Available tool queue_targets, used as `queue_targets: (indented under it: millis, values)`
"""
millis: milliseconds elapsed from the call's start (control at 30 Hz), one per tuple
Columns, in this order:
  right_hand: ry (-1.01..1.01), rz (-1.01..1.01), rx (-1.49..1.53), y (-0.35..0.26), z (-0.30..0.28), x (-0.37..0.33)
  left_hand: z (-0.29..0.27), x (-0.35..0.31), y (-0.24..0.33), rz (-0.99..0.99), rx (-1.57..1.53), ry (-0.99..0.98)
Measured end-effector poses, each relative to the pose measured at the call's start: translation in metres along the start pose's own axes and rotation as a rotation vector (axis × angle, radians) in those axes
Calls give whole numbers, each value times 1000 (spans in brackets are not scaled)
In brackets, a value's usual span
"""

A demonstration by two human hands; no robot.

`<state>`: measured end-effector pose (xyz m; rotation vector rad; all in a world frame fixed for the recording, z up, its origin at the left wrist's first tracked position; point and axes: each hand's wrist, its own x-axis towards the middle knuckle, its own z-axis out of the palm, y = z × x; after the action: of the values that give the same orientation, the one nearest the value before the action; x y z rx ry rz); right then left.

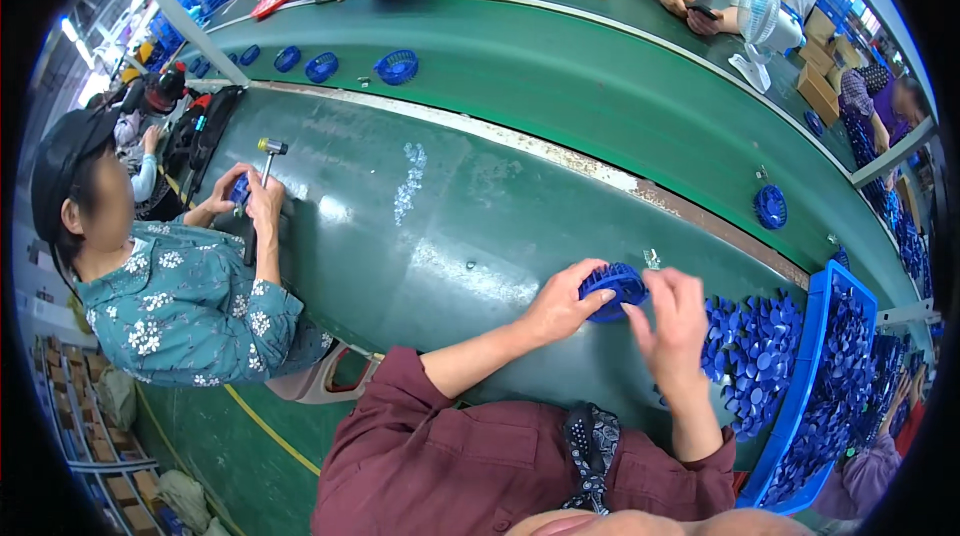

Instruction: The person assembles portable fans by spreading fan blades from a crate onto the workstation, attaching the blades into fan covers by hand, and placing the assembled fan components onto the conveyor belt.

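My left hand (565,306) grips a round blue plastic housing (614,290) with a ribbed rim, held just above the green worktable. My right hand (672,321) is close to its right side, thumb and fingers apart; I see nothing between them. Whether its fingertips touch the housing I cannot tell. A small pale green-white piece (652,258), perhaps a little circuit board, shows just beyond my right fingers. To the right of that hand lies a heap of small round blue plastic caps (755,351).
A blue tray (770,451) full of caps stands at my right. Small clear pieces (408,186) lie mid-table. Left, a co-worker holds a hammer (268,161) and a blue part. Beyond the raised ledge (560,151), a green conveyor belt (560,86) carries blue housings (397,67).
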<state>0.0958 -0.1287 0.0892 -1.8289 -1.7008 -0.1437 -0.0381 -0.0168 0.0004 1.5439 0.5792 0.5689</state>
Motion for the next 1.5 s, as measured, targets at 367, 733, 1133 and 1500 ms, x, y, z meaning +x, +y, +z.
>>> queue_targets:
  millis: [367, 733, 1133, 1500]
  values:
    - [-456, 356, 572, 33, 21, -4, -9, -9, 48, -13, 363, -182]
    - [21, 521, 268, 152, -14, -6, -204, 139, -2, 267, 1252, 396]
    - [-231, 731, -67, 38, -60, -148, -379, 246, -37, -59, 1932, 354]
    - [-66, 597, -63, 68, 5, -114, -20, 2, 45, 306, 1124, -399]
